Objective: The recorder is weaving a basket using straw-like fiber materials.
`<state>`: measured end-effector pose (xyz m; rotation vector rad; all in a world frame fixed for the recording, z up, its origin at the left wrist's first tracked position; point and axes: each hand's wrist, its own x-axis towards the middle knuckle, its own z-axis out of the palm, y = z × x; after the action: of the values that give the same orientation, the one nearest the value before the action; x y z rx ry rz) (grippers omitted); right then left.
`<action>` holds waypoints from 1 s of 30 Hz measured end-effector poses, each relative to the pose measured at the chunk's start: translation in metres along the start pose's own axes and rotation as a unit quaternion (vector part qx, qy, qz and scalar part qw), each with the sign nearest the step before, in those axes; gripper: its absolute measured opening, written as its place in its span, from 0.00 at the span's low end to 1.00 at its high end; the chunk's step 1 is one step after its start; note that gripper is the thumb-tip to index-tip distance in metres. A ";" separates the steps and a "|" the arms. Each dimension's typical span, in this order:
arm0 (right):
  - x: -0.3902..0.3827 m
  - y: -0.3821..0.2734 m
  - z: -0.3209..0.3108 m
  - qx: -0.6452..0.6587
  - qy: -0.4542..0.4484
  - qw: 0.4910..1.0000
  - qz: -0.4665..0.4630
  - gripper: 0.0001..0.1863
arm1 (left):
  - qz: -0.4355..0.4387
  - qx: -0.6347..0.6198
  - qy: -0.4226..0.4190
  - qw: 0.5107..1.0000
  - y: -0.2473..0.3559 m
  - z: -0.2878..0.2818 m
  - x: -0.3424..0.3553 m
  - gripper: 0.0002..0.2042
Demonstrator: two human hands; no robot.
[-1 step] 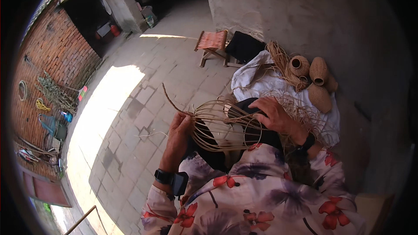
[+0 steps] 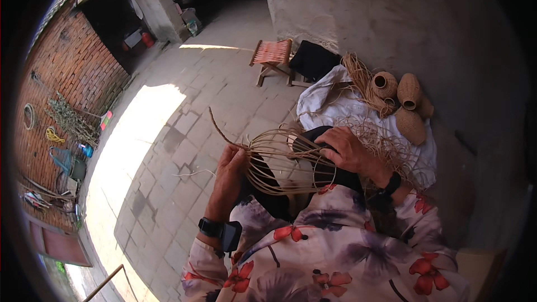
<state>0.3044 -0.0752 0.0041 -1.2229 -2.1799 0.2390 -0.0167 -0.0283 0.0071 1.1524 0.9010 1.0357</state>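
Over my lap lies an open wicker frame of thin tan canes, gathered at its left end and spread toward a round hoop on the right. My left hand is closed around the gathered end, where a darker twisted strand sticks up and away. At the upper right of the frame, by the hoop, my right hand has its fingers bent and pressed onto the canes. Its fingertips are partly hidden, so the exact strand it grips cannot be made out.
A white cloth sack lies to the right, with loose cane strands, a cane bundle and several woven vase-shaped baskets. Beyond stands a folding stool beside a black cushion. Brick wall at far left.
My right hand has shifted slightly left along the canes, its fingers curling more closely onto them. The left hand and the wicker frame stay in place.
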 end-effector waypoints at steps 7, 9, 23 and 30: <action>-0.016 0.009 0.014 0.014 0.023 0.998 0.051 0.07 | 0.004 -0.005 -0.021 1.000 -0.005 -0.008 0.000 0.08; -0.046 0.041 0.006 -0.057 0.066 0.992 0.096 0.08 | 0.006 -0.015 -0.009 1.000 -0.009 -0.010 0.001 0.09; -0.063 0.075 -0.008 0.002 0.141 0.970 0.197 0.07 | 0.008 0.000 -0.037 0.999 0.003 -0.011 0.015 0.08; 0.011 -0.037 0.009 0.139 0.121 0.980 0.072 0.03 | 0.054 0.133 -0.122 0.982 0.023 -0.016 0.029 0.08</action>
<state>0.2687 -0.0856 0.0173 -1.1844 -1.7851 0.4182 -0.0270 0.0063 0.0259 1.5306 0.8035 0.8541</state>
